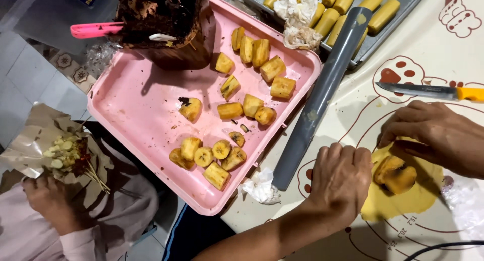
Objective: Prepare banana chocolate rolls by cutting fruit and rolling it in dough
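My left hand [340,183] rests fingers-down on a flat round of yellow dough [418,195], its fingertips against a browned banana piece [395,174] lying on the dough. My right hand [433,135] curls over the dough's far edge, fingers pinching it just above the banana piece. Both work on a cream baking mat [383,97] printed with red paw shapes and rings.
A pink tray [136,120] holds several fried banana chunks and a brown chocolate-smeared tub [166,24]. A grey rolling pin [322,97] lies beside it. An orange-handled knife [433,91] sits on the mat; a metal tray [390,26] holds yellow rolls. Another person's hand [48,198] holds paper-wrapped food at left.
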